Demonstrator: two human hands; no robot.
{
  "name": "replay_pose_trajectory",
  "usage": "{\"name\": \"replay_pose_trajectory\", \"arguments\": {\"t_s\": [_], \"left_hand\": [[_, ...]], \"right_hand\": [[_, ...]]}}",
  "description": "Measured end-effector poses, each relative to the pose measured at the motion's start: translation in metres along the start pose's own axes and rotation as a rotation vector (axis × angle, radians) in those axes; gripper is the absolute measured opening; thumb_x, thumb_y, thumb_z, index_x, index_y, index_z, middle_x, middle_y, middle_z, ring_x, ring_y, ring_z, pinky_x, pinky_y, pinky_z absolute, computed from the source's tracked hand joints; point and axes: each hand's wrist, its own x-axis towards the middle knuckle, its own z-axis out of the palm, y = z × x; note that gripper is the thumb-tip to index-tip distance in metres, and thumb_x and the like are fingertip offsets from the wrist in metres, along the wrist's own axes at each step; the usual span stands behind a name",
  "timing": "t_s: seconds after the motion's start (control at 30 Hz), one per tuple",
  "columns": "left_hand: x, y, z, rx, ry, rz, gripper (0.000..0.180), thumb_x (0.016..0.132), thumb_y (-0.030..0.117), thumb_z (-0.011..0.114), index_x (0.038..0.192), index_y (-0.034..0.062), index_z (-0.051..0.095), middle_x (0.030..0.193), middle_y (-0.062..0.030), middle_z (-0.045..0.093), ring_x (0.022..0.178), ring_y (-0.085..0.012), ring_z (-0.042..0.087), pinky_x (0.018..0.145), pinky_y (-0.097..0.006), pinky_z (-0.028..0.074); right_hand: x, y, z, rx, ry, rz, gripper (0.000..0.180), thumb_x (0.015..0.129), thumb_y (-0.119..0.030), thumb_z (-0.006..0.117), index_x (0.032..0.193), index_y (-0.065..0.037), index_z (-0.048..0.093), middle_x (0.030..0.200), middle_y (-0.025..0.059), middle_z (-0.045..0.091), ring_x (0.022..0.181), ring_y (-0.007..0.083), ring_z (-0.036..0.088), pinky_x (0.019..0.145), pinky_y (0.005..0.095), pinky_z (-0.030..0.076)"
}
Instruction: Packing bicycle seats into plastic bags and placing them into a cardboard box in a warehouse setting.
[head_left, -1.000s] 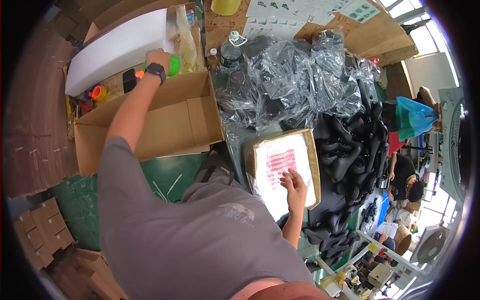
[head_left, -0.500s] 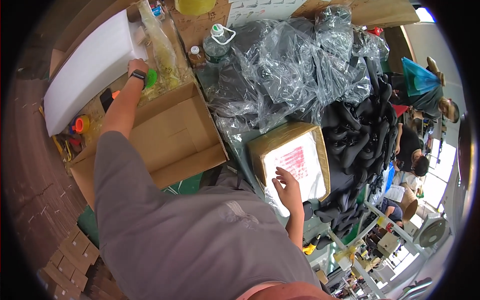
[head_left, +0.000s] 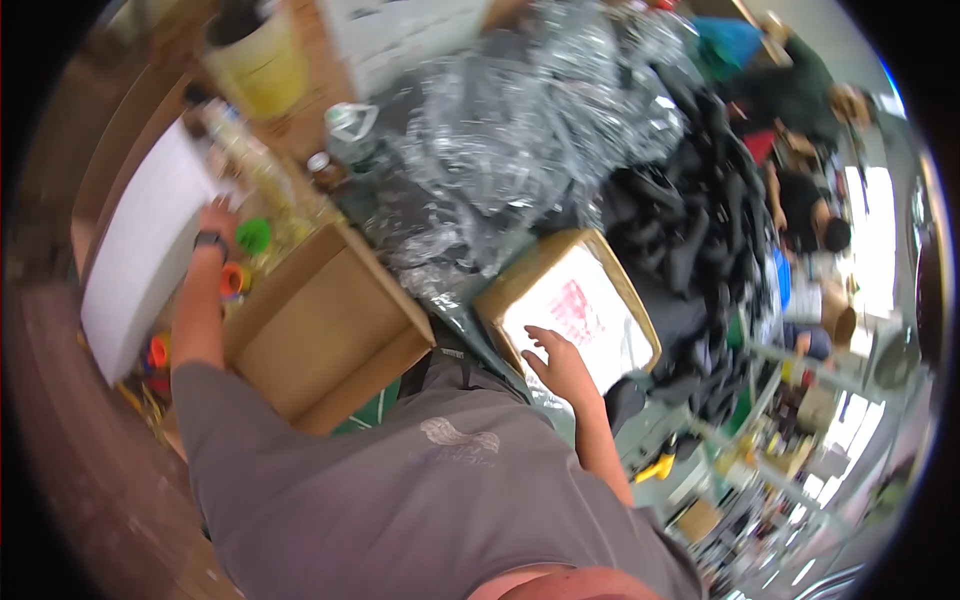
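Observation:
My left hand (head_left: 218, 218), with a dark watch at the wrist, is at the right end of a long white block or stack of sheets (head_left: 150, 245). Its fingers are blurred, so whether they grip anything is unclear. Close by are a green tape roll (head_left: 254, 236) and an orange roll (head_left: 234, 281). My right hand (head_left: 560, 365) hovers over or rests on a taped carton (head_left: 515, 278), fingers apart and empty. A white sheet with a red print (head_left: 578, 312) covers the carton's top. Between my arms sits an open brown cardboard box (head_left: 320, 320).
Clear plastic bags with dark contents (head_left: 480, 150) cover the far bench. Black curved parts (head_left: 690, 220) are heaped at the right. A handled bottle (head_left: 350, 135) and a yellow bucket (head_left: 262, 75) stand behind. A yellow-black tool (head_left: 660, 462) lies near my right elbow. Other people work farther right.
The whole view has tilted and blurred. My left forearm, earlier across the box, now lies to its left. My right hand stays above the carton with its fingers spread.

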Motion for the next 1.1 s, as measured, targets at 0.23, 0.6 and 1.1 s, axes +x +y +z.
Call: {"name": "replay_pose_trajectory", "arguments": {"t_s": [0.23,0.6,1.1], "left_hand": [[-0.053,0.057,-0.125,-0.117,0.283,-0.052,0.076,0.077,0.05,0.086,0.137,0.0074,0.065,0.155,-0.0124,0.054,0.144,-0.0296,0.047,0.114,-0.05,0.041],[-0.246,0.427,-0.328,-1.246,0.665,0.862,0.019,0.103,0.021,0.064,0.096,0.0043,0.072,0.085,-0.0183,0.069,0.078,-0.0388,0.067,0.068,-0.045,0.051],[-0.225,0.733,-0.442,-1.443,0.269,0.947,0.038,0.104,0.022,0.069,0.131,-0.0033,0.061,0.108,-0.0078,0.073,0.088,-0.0103,0.067,0.073,-0.023,0.053]], "right_hand": [[-0.032,0.032,-0.001,0.105,0.138,0.071,0.042,0.097,-0.02,0.069,0.135,-0.003,0.063,0.123,0.022,0.07,0.113,0.0405,0.067,0.097,0.0475,0.053],[-0.124,0.124,-0.029,0.505,0.663,0.198,0.03,0.099,-0.014,0.068,0.126,-0.002,0.07,0.104,0.0166,0.075,0.084,0.0239,0.07,0.081,0.036,0.057],[-0.288,0.457,0.036,0.451,1.031,0.977,0.084,0.085,-0.024,0.081,0.155,0.0,0.04,0.137,0.0315,0.059,0.127,0.0473,0.058,0.109,0.0479,0.048]]}}
